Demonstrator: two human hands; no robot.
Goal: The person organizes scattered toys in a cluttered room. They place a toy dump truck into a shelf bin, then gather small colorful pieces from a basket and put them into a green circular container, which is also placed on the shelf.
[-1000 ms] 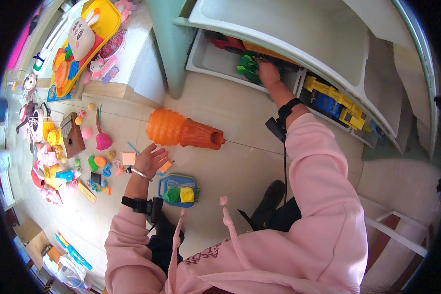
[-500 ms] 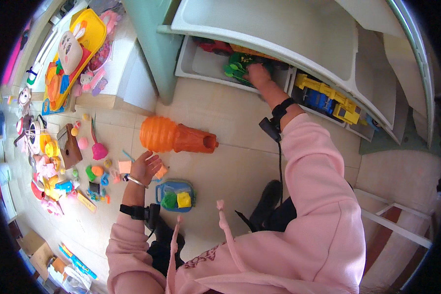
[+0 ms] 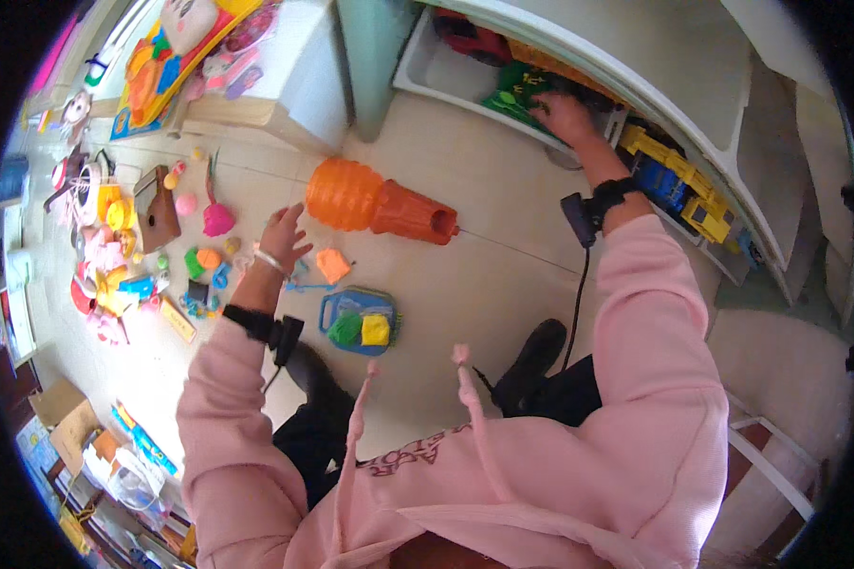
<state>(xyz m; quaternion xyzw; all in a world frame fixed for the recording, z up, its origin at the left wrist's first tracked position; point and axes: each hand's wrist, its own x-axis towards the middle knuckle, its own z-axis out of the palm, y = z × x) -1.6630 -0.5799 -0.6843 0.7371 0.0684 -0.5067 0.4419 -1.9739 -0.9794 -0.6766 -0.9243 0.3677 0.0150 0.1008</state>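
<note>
Your right hand (image 3: 562,116) is reaching into the bin (image 3: 446,81), fingers spread over the green toy (image 3: 512,95); it's probably light, stiff plastic, so grab its edge. Left hand (image 3: 283,237) is hovering open beside the orange cone (image 3: 375,201).

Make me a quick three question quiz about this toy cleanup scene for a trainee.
1. True or false: the right hand reaches into a white bin under the shelf.
2. Which lies nearest the left hand? A the orange ribbed toy, B the yellow and blue toy truck, C the cardboard box.
3. Fill in: the blue tray holds a green piece and a ____ piece.

Key: 1 true; 2 A; 3 yellow.
</note>
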